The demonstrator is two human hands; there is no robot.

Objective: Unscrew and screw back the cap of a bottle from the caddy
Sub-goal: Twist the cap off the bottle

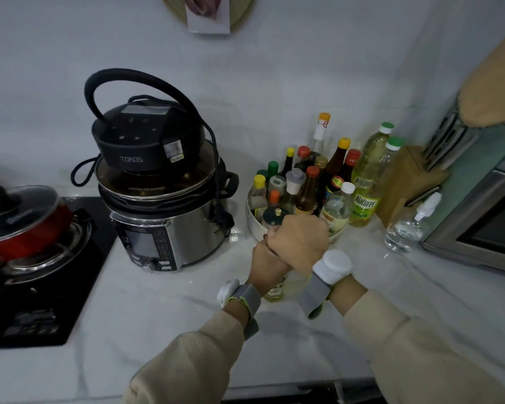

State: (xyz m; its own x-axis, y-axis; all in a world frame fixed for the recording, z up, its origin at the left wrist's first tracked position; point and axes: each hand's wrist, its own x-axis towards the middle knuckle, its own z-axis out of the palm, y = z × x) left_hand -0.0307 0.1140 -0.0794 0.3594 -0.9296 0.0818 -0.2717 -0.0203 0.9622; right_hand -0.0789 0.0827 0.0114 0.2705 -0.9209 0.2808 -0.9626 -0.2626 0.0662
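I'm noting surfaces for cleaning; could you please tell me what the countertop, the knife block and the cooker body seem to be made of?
The countertop looks like polished marble or a stone imitation: white with grey veins and soft reflections. The knife block seems to be pale, matte wood, though no grain is clear. The cooker body appears to be brushed stainless steel, silvery with streaked highlights.

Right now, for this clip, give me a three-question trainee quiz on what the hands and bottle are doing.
1. True or false: the bottle being handled stands inside the caddy.
2. Which hand covers the bottle's top? A) left hand B) right hand
3. Fill in: the Naturel oil bottle has a ____ cap.

Key: 1 false, it is on the counter in front of the caddy. 2 B; the left hand grips lower. 3 green.
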